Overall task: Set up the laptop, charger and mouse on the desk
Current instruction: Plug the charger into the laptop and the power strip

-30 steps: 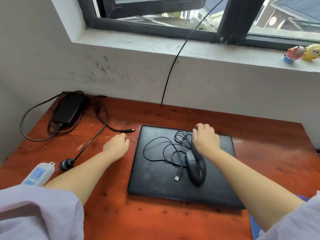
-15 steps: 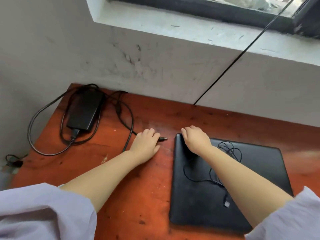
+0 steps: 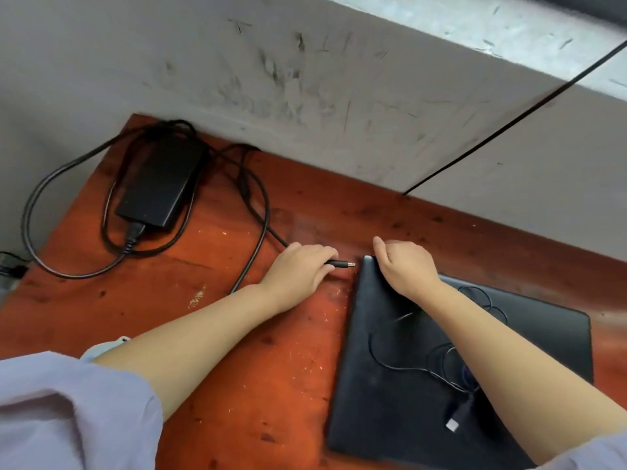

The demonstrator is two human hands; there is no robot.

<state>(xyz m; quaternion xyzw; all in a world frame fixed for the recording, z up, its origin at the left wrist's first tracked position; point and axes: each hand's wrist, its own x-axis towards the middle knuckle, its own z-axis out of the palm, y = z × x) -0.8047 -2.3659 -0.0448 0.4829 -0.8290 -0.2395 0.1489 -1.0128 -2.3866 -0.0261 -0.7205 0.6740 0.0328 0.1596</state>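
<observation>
Scuffed grey wall (image 3: pixel 305 79) under a window ledge, red-brown wooden table (image 3: pixel 176 300) pushed up against it. On the far left corner, black charger (image 3: pixel 159 184) lying flat amid loops of its own cord (image 3: pixel 258 212). To the right, closed black laptop (image 3: pixel 407 368) flat on the table, mouse cable (image 3: pixel 400 364) coiled loose on its lid with the USB plug (image 3: pixel 453 425) near the front; the mouse itself hidden behind the right forearm.

Left hand (image 3: pixel 298 273) closed around the charger plug (image 3: pixel 341 264), metal tip poking out toward the laptop's far left corner, just short of it. Right hand (image 3: pixel 407 266) pressed over that corner, fingers curled at the edge, apparently steadying rather than clenched on anything.

Likely next: guiding the tip into a port on the laptop's side. Port not visible from here, so easy to miss and jab the casing, or to force the tip in at an angle and bend it. Cord running in a slack bend under the left wrist: possible snag or drag on the charger with a sharp pull. Laptop liable to slide rightward under the push unless held firmly. Loose mouse cable on the lid apt to slip off or tangle once the lid is lifted, perhaps taking the mouse over the table edge.
</observation>
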